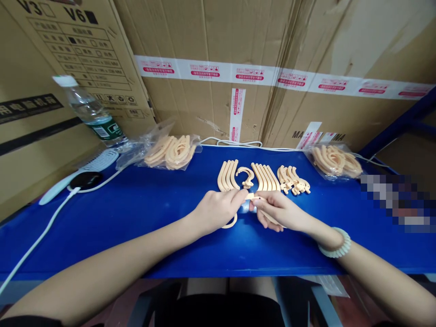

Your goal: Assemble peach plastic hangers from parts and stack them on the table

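Observation:
My left hand (217, 210) is closed on a beige curved strip (233, 222), whose bent end shows below the palm. Facing it, my right hand (281, 210) pinches another beige curved piece (258, 198), and the two pieces meet or nearly meet between my fingertips. Exactly how they touch is hidden by the fingers. Just beyond my hands lie a left row of beige curved strips (227, 176), a hook-shaped piece (250, 175) with small bits at its foot, a right row of strips (266, 177) and a heap of short curved pieces (293, 179).
Bagged beige curved parts lie at back left (175, 152) and back right (335, 161) on the blue table (190, 254). At left are a water bottle (93, 113), a pale hairbrush (78, 175), a black puck-like device (86, 180) and white cable. Cardboard (204, 104) walls the back.

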A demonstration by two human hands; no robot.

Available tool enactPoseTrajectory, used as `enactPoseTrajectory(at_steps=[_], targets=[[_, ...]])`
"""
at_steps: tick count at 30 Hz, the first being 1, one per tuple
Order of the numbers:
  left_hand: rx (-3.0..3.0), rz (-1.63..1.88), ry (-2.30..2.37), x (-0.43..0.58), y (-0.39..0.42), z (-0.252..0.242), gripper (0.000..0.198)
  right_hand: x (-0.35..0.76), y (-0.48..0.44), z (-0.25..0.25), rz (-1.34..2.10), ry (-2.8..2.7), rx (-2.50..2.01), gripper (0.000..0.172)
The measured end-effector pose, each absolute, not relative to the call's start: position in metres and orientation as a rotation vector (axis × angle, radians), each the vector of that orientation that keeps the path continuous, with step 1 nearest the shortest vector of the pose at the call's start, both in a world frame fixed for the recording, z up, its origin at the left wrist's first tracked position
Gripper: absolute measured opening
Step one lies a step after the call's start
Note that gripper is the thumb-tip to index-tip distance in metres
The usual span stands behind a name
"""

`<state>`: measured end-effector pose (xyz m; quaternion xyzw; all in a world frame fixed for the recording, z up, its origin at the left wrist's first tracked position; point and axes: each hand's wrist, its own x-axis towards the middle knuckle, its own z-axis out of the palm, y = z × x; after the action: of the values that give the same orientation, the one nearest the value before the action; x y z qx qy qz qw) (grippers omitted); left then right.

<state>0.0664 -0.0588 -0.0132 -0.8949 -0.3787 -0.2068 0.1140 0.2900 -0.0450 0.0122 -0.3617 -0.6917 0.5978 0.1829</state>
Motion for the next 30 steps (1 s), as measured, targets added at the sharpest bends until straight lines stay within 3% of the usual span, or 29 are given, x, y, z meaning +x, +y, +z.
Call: enactPoseTrajectory(at_steps=[4,11,15,21,30], targets=[[-2.659,-0.539,-1.095,0.066,-0.06,-0.009,0.02,0.287,-0.049,0.015,1.616,-2.003,-1.045,0.038],[-2.61,-0.694,-1.079,0.069,-0.063,-0.001,0.032,0.285,-0.057,0.024,0.738,-2.326,-0.937,0.034],[-2.607,-0.758,-1.046,0.069,-0.066,0.005,0.041,0.287,-0.059,0.022,0.479,-2.354,-0.851,0.028],[-2.749,-0.98,-1.285,0.066,-0.062,0.003,0.038,0.287,-0.063,0.019,0.092,-2.487,-0.822,0.032],[-2.823,-1.715,-1.934,0.065,-0.057,0.013,0.036,0.356,-0.005,0.065,0.026,-2.19,-0.966,0.026]])
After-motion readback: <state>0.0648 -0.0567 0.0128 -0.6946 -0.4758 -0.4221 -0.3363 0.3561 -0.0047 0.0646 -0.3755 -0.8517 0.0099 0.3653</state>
